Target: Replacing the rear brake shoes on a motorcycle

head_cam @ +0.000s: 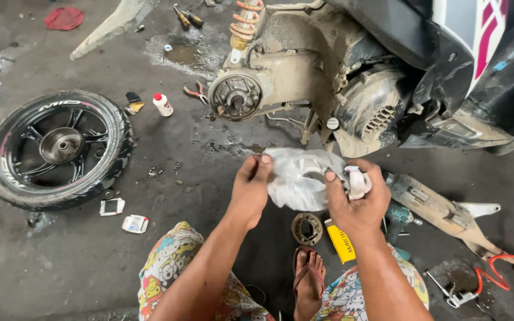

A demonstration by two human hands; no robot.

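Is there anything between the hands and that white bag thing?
No. Both the left hand and the right hand already pinch the white plastic bag directly, with nothing visible between fingers and bag.

I see both bare forearms reaching forward from below, converging ahead of my knees. My left hand [251, 184] is raised with the thumb up and fingers pinched closed on a grip. My right hand [355, 199] is curled shut too, thumb pressed on top, knuckles outward.

A single head-worn camera looks steeply down, close over the hands, toward the garage floor [90, 255].
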